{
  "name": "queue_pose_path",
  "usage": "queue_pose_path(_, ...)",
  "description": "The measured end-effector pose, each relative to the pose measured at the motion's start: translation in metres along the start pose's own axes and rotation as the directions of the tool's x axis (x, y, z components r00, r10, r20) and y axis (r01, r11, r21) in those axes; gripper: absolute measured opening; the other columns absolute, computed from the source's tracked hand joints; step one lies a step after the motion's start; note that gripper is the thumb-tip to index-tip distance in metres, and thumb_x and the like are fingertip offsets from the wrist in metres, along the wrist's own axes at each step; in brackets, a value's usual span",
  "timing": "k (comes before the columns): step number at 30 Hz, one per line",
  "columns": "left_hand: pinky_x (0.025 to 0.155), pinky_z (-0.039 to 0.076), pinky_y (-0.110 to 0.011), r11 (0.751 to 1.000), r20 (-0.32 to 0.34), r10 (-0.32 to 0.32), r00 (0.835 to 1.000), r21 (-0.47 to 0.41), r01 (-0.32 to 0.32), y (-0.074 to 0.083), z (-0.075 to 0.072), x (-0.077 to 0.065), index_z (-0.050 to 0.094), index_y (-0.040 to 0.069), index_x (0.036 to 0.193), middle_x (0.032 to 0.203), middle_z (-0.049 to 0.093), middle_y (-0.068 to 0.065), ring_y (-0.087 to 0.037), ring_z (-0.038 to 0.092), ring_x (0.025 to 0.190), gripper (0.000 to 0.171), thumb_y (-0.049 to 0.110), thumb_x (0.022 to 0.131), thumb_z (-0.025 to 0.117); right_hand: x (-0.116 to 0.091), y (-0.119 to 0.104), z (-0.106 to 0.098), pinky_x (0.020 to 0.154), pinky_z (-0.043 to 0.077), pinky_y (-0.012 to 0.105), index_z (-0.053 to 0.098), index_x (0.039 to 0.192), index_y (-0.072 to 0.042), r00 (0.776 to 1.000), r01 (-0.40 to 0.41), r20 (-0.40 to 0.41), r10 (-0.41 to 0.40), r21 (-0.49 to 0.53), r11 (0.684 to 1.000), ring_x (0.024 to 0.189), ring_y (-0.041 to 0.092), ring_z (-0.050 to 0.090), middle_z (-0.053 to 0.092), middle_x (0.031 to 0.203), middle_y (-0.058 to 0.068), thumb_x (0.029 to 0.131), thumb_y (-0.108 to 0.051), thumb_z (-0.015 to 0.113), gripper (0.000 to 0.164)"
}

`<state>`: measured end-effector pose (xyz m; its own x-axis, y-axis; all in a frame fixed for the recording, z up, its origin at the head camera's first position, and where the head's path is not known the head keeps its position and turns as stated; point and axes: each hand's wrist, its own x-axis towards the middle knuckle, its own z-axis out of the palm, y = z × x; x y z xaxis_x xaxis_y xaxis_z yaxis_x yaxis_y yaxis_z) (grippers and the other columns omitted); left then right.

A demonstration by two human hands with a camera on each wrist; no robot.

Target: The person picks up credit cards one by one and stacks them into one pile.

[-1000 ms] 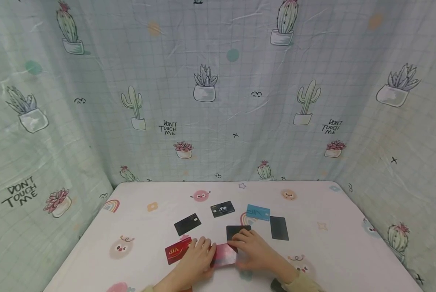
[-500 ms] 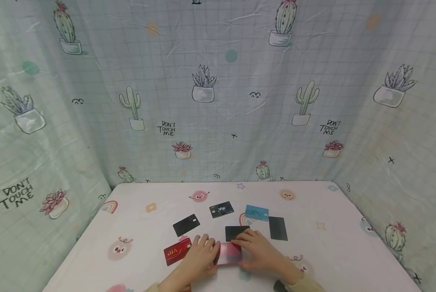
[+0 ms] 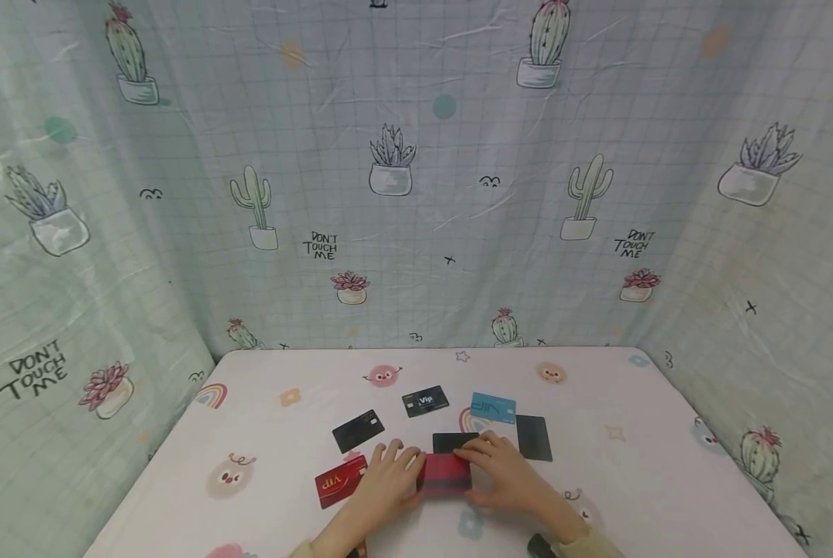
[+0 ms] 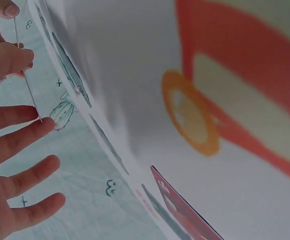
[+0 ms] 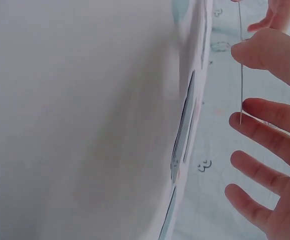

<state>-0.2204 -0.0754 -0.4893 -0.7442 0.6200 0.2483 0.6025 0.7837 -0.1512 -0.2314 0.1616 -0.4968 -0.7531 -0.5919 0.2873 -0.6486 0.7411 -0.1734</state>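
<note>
A plain-looking red card [image 3: 444, 474] is held between both hands over the middle of the table. My left hand [image 3: 386, 484] pinches its left side between thumb and fingers, and my right hand [image 3: 503, 473] does the same on the right. From the left wrist the card [image 4: 31, 90] appears edge-on as a thin line, raised off the tabletop. The right wrist view likewise gives only the card's edge [image 5: 242, 82], with the lower fingers spread loose. Just beyond the held card lies a black card [image 3: 454, 442], partly covered by the right fingertips in the head view.
Around the hands lie a red VIP card [image 3: 340, 481], a black card [image 3: 358, 431], a black Vip card [image 3: 425, 401], a blue card [image 3: 493, 407] and a dark grey card [image 3: 533, 438]. An orange item [image 3: 363, 549] peeks out by the left wrist. Printed curtains enclose the table.
Both hands have shifted slightly right and away from the body with the card. Its face has gone from glossy pink with glare to deep red. The cards on the table stay put.
</note>
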Motion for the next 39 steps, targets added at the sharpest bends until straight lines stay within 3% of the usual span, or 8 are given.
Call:
queue_pose_path(13, 0.088, 0.041, -0.046, 0.999, -0.077, 0.009, 0.997, -0.041, -0.012, -0.002, 0.003, 0.011, 0.056, 0.016, 0.118, 0.112, 0.059, 0.001, -0.021, 0.048, 0.105, 0.053, 0.044, 0.074, 0.065, -0.001, 0.009, 0.0, 0.082, 0.044, 0.037, 0.055, 0.121, -0.019, 0.998, -0.058, -0.038, 0.057, -0.013, 0.998, 0.1, 0.011, 0.042, 0.055, 0.114, -0.008, 0.069, -0.043, 0.069, 0.058)
queue_pose_path(23, 0.086, 0.042, -0.045, 0.998, -0.105, 0.0, 0.994, -0.067, -0.007, -0.005, 0.008, 0.024, 0.056, 0.016, 0.117, 0.112, 0.058, 0.002, -0.021, 0.048, 0.103, 0.051, 0.042, 0.074, 0.066, 0.001, 0.016, 0.001, 0.08, 0.044, 0.036, 0.06, 0.112, -0.018, 0.98, -0.028, -0.198, 0.014, -0.067, 0.997, 0.096, 0.013, 0.046, 0.06, 0.107, -0.006, 0.064, -0.038, 0.073, 0.054)
queue_pose_path(29, 0.085, 0.042, -0.045, 0.994, -0.127, -0.009, 0.992, -0.109, -0.005, -0.006, 0.01, 0.031, 0.056, 0.015, 0.117, 0.111, 0.059, 0.001, -0.022, 0.049, 0.102, 0.05, 0.039, 0.074, 0.067, 0.003, 0.018, 0.0, 0.079, 0.044, 0.038, 0.06, 0.112, -0.016, 0.98, -0.061, -0.192, 0.052, -0.041, 0.997, 0.095, 0.015, 0.047, 0.06, 0.108, -0.003, 0.065, -0.034, 0.074, 0.053)
queue_pose_path(39, 0.089, 0.04, -0.046, 0.989, -0.079, -0.045, 0.996, -0.142, 0.034, -0.006, 0.015, 0.04, 0.055, 0.015, 0.119, 0.113, 0.059, 0.0, -0.023, 0.048, 0.106, 0.052, 0.038, 0.074, 0.068, 0.007, 0.022, -0.001, 0.079, 0.043, 0.04, 0.059, 0.114, -0.015, 0.982, -0.102, -0.158, 0.101, 0.004, 0.995, 0.095, 0.016, 0.044, 0.06, 0.111, -0.002, 0.067, -0.031, 0.073, 0.051)
